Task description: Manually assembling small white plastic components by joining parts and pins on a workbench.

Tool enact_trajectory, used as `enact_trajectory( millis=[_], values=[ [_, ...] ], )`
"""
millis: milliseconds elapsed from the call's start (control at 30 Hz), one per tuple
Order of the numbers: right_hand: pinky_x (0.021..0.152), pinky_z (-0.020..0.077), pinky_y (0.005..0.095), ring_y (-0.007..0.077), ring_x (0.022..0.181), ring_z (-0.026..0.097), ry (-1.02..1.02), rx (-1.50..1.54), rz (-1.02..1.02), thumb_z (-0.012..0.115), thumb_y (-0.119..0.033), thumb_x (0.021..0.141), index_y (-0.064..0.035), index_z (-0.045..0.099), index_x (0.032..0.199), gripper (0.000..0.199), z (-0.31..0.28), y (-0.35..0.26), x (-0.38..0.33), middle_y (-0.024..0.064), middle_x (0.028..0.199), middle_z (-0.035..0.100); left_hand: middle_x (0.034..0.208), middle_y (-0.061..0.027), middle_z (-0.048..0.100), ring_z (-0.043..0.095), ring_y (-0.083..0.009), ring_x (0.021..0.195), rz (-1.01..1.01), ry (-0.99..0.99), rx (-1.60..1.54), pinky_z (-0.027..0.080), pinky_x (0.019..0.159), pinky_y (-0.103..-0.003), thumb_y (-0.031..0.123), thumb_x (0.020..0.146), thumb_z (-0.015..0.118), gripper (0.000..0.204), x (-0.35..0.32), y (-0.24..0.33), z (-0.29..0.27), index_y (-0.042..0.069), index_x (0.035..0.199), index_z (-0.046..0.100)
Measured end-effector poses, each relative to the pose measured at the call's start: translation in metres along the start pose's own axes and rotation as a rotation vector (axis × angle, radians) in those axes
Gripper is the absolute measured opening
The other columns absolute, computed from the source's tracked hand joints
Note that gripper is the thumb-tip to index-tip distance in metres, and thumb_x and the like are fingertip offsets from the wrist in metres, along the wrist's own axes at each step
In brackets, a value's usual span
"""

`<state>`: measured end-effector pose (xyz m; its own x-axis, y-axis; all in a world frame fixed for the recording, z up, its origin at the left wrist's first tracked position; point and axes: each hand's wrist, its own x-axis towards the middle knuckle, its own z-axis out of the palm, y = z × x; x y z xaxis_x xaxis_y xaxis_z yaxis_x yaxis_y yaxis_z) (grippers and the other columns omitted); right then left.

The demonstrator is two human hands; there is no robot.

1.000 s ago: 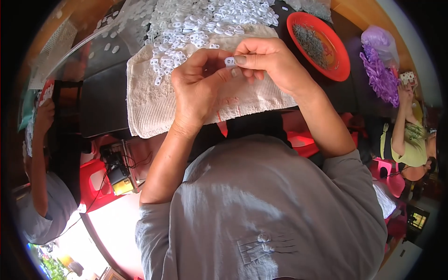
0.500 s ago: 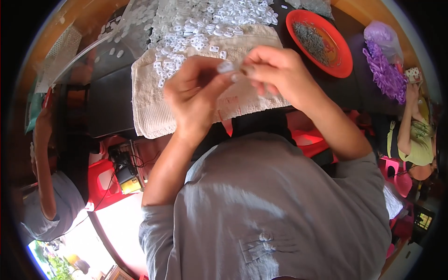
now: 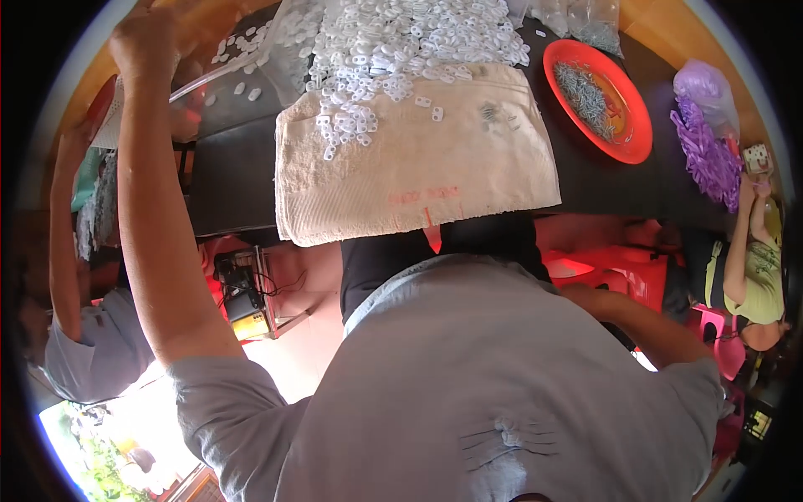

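Grey cloth is worn by a co-worker [image 3: 96,351] at the far left. Next to that figure, the left hand [image 3: 144,40] is held out at the upper left, well apart from the towel; it is blurred, and whether it is closed or gripping anything cannot be told. Bare worktop [image 3: 238,184] is seen between that forearm and one beige towel [image 3: 468,167]. White pieces [image 3: 393,38], too many to count, are heaped over its back edge; two are set apart on it, and its front half is uncovered down to the worktop's edge. The right hand [image 3: 579,294] is held low beside the shirt [image 3: 418,360]; its fingers are hidden, so its state cannot be told. Thin grey bits [image 3: 584,100] are held in one red plate [image 3: 636,146], just beside the towel. Farther right, one purple bag [image 3: 703,84] and one bundle of purple strips [image 3: 705,155] are seen.
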<state>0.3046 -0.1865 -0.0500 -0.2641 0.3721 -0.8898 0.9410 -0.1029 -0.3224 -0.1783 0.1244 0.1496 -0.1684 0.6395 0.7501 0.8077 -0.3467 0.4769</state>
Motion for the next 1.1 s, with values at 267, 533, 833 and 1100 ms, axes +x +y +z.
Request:
enact_trajectory(
  millis=[267,533,833,1100],
  values=[
    [0.082,0.049,0.0377,0.0297,0.096,0.064,-0.026,0.228,-0.027,0.058,-0.03,0.087,0.0002,0.064,0.111,0.038,0.045,0.076,0.023,0.0209,0.106,0.066,0.07,-0.0025,0.064,0.054,-0.005,0.055,0.108,0.382,-0.521,0.042,0.049,-0.017,0.003,0.075,0.075,0.012,-0.07,0.048,0.006,-0.002,0.084,0.069],
    [0.074,0.0503,0.039,0.0304,0.09,0.066,0.137,0.227,0.037,0.06,-0.026,0.084,0.0009,0.066,0.102,0.033,0.056,0.065,0.038,0.022,0.098,0.067,0.077,-0.0015,0.063,0.052,-0.0053,0.062,0.368,-0.037,-0.365,0.042,0.055,-0.018,-0.004,0.079,0.071,0.01,-0.14,0.072,0.009,0.001,0.087,0.068],
    [0.078,0.0496,0.041,0.0338,0.093,0.064,0.256,0.392,0.007,0.054,-0.033,0.09,-0.0046,0.066,0.105,0.035,0.058,0.051,0.031,0.0249,0.097,0.064,0.074,-0.0058,0.057,0.054,-0.0103,0.06,0.12,-0.565,-0.523,0.044,0.057,-0.024,-0.006,0.078,0.066,0.009,-0.177,0.093,0.054,0.0,0.085,0.062],
    [0.072,0.0497,0.038,0.0272,0.079,0.065,0.441,0.132,-0.151,0.061,-0.03,0.083,-0.0106,0.066,0.108,0.032,0.076,0.083,0.042,0.0153,0.085,0.067,0.076,-0.0099,0.057,0.059,-0.0267,0.063,0.222,-0.772,-0.537,0.047,0.057,-0.033,-0.003,0.074,0.062,0.012,-0.2,0.106,0.086,0.003,0.083,0.061]
  ],
)
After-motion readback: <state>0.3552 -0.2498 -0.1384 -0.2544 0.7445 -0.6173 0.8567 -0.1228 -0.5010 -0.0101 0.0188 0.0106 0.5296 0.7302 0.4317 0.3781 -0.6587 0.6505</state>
